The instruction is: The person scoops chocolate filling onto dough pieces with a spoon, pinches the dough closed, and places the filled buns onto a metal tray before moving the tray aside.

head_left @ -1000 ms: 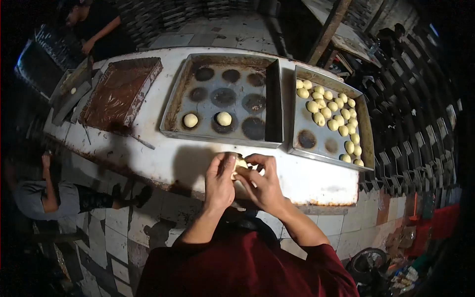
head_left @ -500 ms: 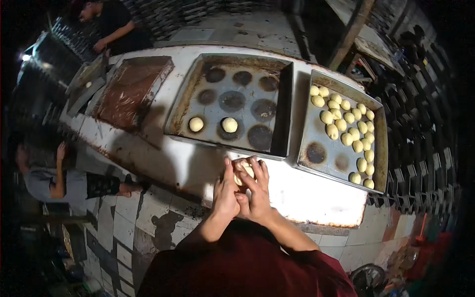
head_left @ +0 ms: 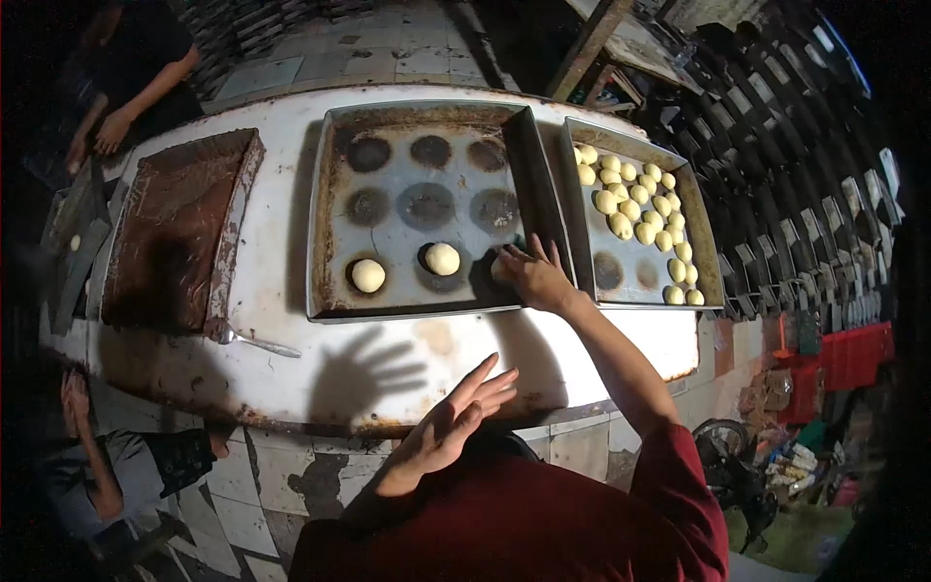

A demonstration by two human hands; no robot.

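My right hand (head_left: 533, 273) reaches into the middle metal tray (head_left: 330, 209) and presses a dough ball (head_left: 499, 269) down on the front right dark mark. Only a sliver of that ball shows under the fingers. Two other pale dough balls (head_left: 369, 275) (head_left: 442, 258) sit in the same front row to its left. My left hand (head_left: 454, 424) hovers over the near table edge, fingers spread and holding nothing. The right tray (head_left: 635, 278) holds several small dough balls (head_left: 630, 199).
A brown, greasy tray (head_left: 175, 228) lies at the left of the white table (head_left: 427, 354), with a metal tool (head_left: 254, 341) by its near corner. Another person's hands (head_left: 112, 131) work at the far left. A second person (head_left: 97, 466) crouches on the tiled floor below.
Both hands were closed around a dough piece over the near table edge. Now my right hand has carried it forward into the middle tray, and my left hand has opened and drawn back.
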